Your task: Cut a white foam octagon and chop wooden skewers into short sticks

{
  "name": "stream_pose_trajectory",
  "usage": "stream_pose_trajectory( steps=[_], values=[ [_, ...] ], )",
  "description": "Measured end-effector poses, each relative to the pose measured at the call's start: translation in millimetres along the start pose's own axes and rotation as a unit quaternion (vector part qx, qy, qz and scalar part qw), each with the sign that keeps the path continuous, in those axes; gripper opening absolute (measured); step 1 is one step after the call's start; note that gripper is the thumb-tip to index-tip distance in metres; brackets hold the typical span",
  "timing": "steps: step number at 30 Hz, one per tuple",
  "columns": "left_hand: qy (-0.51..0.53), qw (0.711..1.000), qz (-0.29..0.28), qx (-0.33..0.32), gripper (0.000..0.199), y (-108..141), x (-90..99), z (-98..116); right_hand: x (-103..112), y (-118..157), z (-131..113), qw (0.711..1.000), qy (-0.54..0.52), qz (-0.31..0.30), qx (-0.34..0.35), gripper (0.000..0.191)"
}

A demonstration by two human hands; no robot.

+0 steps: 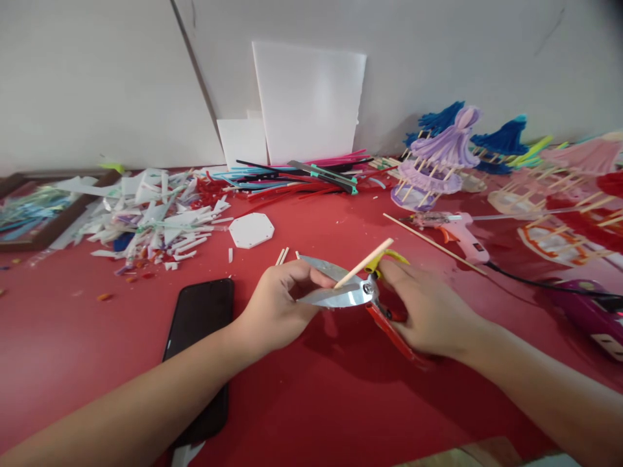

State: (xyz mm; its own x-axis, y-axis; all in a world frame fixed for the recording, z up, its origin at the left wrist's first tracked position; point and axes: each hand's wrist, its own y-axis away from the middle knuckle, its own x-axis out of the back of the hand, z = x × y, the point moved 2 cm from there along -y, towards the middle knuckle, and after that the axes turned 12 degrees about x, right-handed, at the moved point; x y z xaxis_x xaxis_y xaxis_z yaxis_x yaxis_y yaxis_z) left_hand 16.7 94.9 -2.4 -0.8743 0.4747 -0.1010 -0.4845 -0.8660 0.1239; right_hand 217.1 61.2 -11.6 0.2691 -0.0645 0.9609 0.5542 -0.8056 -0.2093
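Between thumb and fingers, my left hand (285,301) grips a thin wooden stick (364,263) that slants up to the right. My right hand (433,308) is closed round the yellow and red handles of a pair of shears (345,295). The shear blades are spread, and the stick lies between them near the pivot. Part of the stick is hidden by my left fingers. Just beyond my left hand, short cut sticks (282,257) lie on the red table (311,402). A white octagonal board (252,231) with small holes lies farther back.
A black phone (202,324) lies left of my hands. White scraps (150,214) are heaped behind it. Pipe cleaners and a utility knife (326,174) lie by the wall. At right are a pink glue gun (462,233), a long stick (433,243) and small carousel models (438,159).
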Motion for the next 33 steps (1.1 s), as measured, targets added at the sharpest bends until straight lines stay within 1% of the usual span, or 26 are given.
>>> stream_pose_trajectory(
  steps=[4,8,11,14,21,26,29,33],
  values=[
    [-0.026,0.999,-0.011,-0.029,0.011,0.2,0.5,0.4,0.9,0.3,-0.1,1.0,-0.015,0.001,0.007,0.019],
    [-0.075,0.996,-0.001,-0.05,0.006,1.9,1.2,-0.5,0.7,-0.5,-0.2,1.0,-0.023,-0.003,0.012,0.021],
    [-0.093,0.995,0.018,-0.042,0.006,3.2,1.4,-1.4,-0.4,-0.5,-0.7,1.0,-0.025,-0.007,0.01,0.022],
    [-0.101,0.994,0.023,-0.028,0.005,3.9,1.8,-1.9,-2.0,0.2,-1.9,1.0,-0.029,-0.01,0.002,0.025],
    [-0.111,0.994,-0.011,-0.018,0.002,4.5,3.7,-2.4,-6.5,3.9,-2.6,0.999,-0.025,-0.019,-0.006,0.026],
    [-0.126,0.992,-0.02,-0.023,0.005,4.6,4.1,-2.9,-7.2,4.7,-2.5,1.0,-0.027,-0.009,-0.003,0.022],
    [-0.13,0.991,-0.013,-0.024,0.004,5.3,3.2,-2.6,-6.6,4.5,-2.7,1.0,-0.028,-0.003,-0.003,0.019],
    [-0.147,0.988,0.0,-0.046,0.005,6.6,2.5,-1.3,-5.0,3.0,-3.1,1.0,-0.01,0.008,0.003,0.018]
  ],
)
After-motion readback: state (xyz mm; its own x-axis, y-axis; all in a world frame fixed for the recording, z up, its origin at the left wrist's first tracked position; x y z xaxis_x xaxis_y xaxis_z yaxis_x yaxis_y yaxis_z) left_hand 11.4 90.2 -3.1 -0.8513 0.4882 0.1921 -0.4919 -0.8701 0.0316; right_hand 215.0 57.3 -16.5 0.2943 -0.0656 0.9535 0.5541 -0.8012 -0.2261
